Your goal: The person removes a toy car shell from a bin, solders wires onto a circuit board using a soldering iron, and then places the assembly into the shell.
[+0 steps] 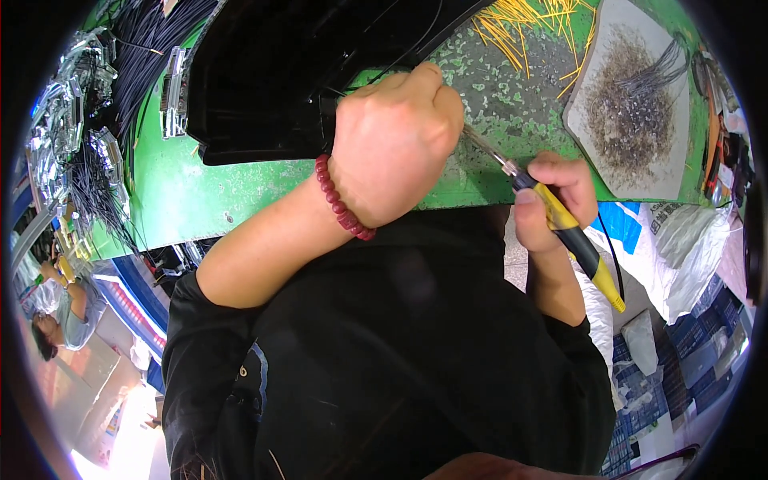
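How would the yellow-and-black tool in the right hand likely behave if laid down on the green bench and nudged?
The yellow-and-black tool looks stiff, with a straight handle and metal tip. Its rounded handle would probably roll a little on the green bench. The cord at its rear end may tug it sideways. The right hand holds it like a pen, so it seems fairly light.

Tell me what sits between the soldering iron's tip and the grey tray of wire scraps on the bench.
In the head view, only bare, worn green bench top lies between the soldering iron and the grey tray; loose yellow wire pieces lie farther back.
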The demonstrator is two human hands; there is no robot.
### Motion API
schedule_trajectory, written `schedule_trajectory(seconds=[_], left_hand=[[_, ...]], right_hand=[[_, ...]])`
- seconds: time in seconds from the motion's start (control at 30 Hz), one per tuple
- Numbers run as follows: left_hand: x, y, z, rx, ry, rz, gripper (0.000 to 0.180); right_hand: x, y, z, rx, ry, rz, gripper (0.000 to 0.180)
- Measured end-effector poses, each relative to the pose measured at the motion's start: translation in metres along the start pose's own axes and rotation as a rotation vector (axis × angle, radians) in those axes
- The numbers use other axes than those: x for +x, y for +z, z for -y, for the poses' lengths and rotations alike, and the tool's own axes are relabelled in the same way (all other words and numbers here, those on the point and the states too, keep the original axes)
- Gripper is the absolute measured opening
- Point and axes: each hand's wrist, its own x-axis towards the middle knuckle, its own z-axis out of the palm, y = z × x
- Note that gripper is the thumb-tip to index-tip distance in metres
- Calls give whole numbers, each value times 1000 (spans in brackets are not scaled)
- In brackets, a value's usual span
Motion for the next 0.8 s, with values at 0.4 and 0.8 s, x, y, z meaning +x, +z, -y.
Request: schedule_trajectory(seconds=[0.4, 0.8], left_hand=[[1, -1, 0, 18, 5, 14, 11], [3, -3, -2, 46, 6, 30, 11]], right_hand=[[-3, 1, -4, 139, -6, -145, 28], [9, 12, 5, 335, 46, -157, 44]])
